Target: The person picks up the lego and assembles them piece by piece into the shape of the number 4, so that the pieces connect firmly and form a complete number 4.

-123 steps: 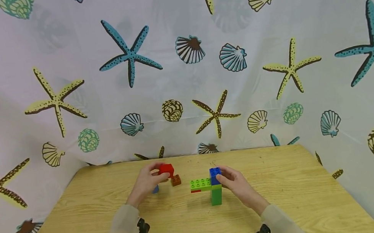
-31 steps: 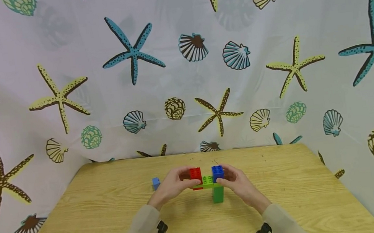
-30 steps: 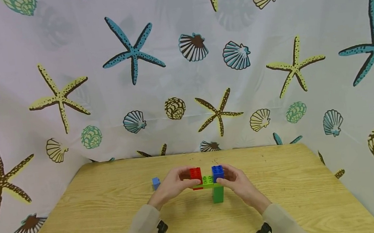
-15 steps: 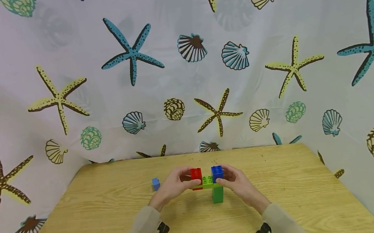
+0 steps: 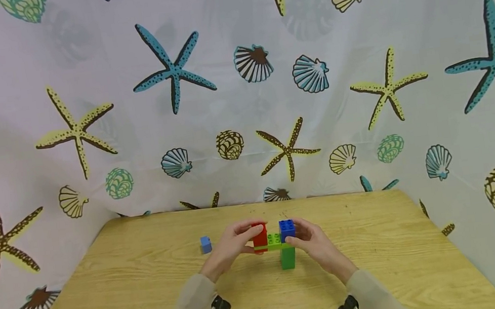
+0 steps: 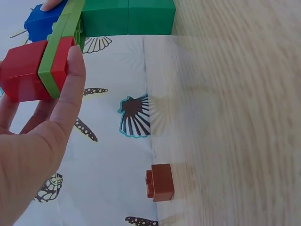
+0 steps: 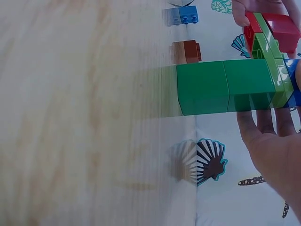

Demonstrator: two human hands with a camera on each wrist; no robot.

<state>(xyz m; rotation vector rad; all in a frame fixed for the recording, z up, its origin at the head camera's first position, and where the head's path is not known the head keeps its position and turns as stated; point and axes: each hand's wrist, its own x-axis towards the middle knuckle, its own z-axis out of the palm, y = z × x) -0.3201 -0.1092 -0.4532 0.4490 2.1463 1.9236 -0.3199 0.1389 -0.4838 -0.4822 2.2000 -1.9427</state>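
A tower of two green bricks [image 7: 202, 89] stands upright on the table, carrying a lime-green plate [image 5: 274, 239] that juts out to the left. On the plate's right end sits a blue brick [image 5: 287, 229], which my right hand [image 5: 317, 243] holds between thumb and fingers. A red brick [image 6: 21, 70] sits on the plate's left end, with a smaller red piece [image 6: 62, 59] under it. My left hand [image 5: 232, 243] grips this end from above and below, the thumb over the upper red brick and a finger pressed against the lower red piece.
A light blue brick [image 5: 206, 244] lies on the wooden table [image 5: 142, 273] left of the left hand. A brown brick [image 6: 162, 182] stands behind the left hand, hidden in the head view. A patterned curtain [image 5: 241, 99] closes off the back and sides.
The left hand has carried the red brick from the table's left onto the plate's left end. Its thumb has since shifted up, with fingers now below the plate. The right hand stays put.
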